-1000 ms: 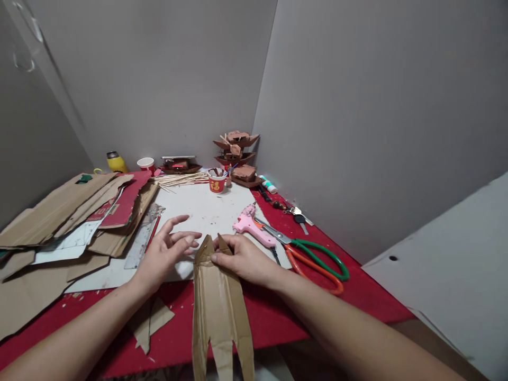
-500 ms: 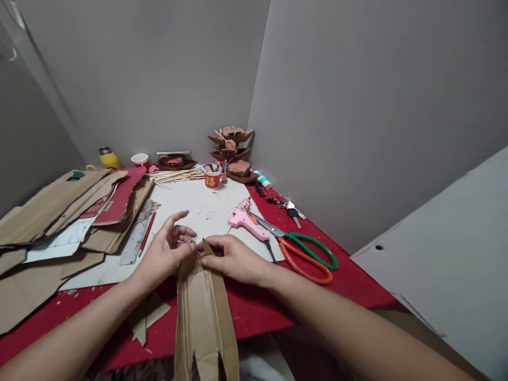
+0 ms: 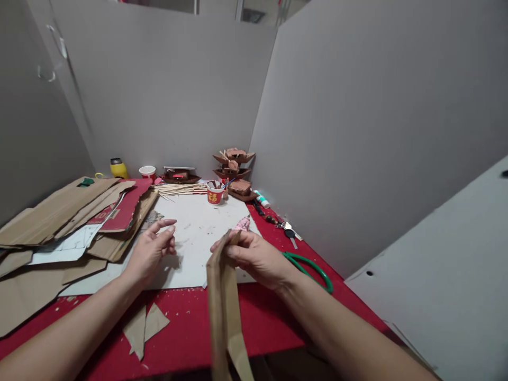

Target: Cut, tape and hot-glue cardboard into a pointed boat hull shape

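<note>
A long folded cardboard piece (image 3: 217, 312) hangs over the front edge of the red-covered table, seen nearly edge-on. My right hand (image 3: 252, 256) pinches its upper end between thumb and fingers. Left of it, my left hand (image 3: 153, 251) hovers over the white board (image 3: 190, 225) with fingers apart and nothing in them. Behind my right hand the pink glue gun (image 3: 243, 223) is mostly hidden. The green handle of the scissors (image 3: 313, 267) shows beyond my right wrist; the rest is covered.
Stacked cardboard (image 3: 59, 211) fills the left side. Cardboard scraps (image 3: 154, 321) lie near the front edge. At the back are thin sticks (image 3: 180, 189), a red cup (image 3: 215, 193), brown model boats (image 3: 238, 172) and a yellow bottle (image 3: 118, 168). Keys (image 3: 289, 232) lie at right.
My left hand has let go of the cardboard and moved left. The cardboard has turned edge-on and shifted right in my right hand. The view has tilted up.
</note>
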Demonstrator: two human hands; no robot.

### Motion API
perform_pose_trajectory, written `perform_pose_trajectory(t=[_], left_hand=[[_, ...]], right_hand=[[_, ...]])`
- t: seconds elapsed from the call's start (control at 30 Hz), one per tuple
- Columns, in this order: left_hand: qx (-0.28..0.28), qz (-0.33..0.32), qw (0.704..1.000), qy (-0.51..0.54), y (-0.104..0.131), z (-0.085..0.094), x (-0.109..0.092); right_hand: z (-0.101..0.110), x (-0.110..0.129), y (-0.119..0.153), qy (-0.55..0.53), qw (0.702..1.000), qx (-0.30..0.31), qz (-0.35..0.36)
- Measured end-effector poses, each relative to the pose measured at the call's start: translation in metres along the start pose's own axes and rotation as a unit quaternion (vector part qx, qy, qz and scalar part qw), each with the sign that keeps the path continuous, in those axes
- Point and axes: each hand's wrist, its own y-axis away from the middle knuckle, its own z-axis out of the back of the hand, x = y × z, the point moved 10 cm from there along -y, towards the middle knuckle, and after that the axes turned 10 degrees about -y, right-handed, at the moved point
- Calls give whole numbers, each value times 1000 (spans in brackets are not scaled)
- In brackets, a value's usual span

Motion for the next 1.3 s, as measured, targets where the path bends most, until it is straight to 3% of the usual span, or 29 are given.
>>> perform_pose_trajectory(t=[0.2,0.5,0.7,0.9,1.1,1.3], left_hand=[[-8,-5,1000,7,0,2,4],[48,2,999,-20,10,-16,8],[75,23,997,5,13,-23,15],[96,28,995,-7,14,-28,16],[90,32,995,-5,14,-27,16],[116,85,990,10,17,-32,27]], right_hand=[[-16,9,4,-89,991,90,-35],[-7,2,-8,-54,996,65,-34],[6,-18,-24,-35,993,75,-87],[-4,-26,-21,-25,983,104,-149],[-14,-19,-11,-17,994,46,-100],[7,-9,-18,164,985,-59,13]])
